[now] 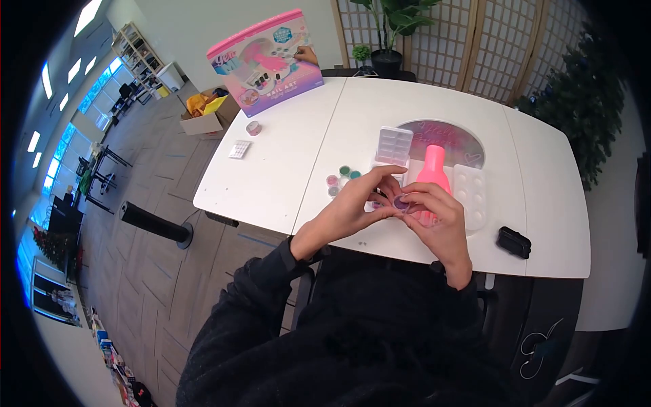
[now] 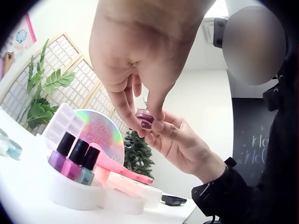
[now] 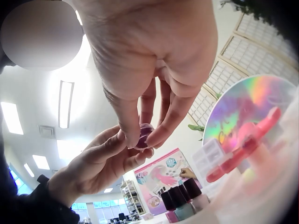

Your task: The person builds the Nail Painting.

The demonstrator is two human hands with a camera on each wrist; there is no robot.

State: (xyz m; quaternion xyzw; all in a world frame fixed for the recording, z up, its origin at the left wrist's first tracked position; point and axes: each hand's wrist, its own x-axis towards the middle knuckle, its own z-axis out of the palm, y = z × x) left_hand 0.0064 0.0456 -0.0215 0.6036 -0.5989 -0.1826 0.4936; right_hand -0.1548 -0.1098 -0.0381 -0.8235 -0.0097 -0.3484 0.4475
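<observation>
Both hands meet above the table around a small round jar of purple glitter (image 1: 401, 202). In the left wrist view the left hand (image 2: 140, 51) pinches the jar (image 2: 145, 119) between thumb and fingers, and the right hand (image 2: 187, 144) holds it from the other side. The right wrist view shows the right hand's (image 3: 154, 60) thumb and fingers on the jar (image 3: 145, 135), with the left hand's (image 3: 93, 163) fingertips against its lower part. Just behind the hands lies a pink plastic hand form (image 1: 435, 169). Whether the lid is loose I cannot tell.
Small jars (image 1: 344, 171) stand left of the hands. Polish bottles (image 2: 71, 161) sit in a white holder (image 2: 74, 191). A clear compartment box (image 1: 395, 144), white tray (image 1: 470, 197), black case (image 1: 513, 242) and nail art box (image 1: 268, 64) are on the table (image 1: 271, 176).
</observation>
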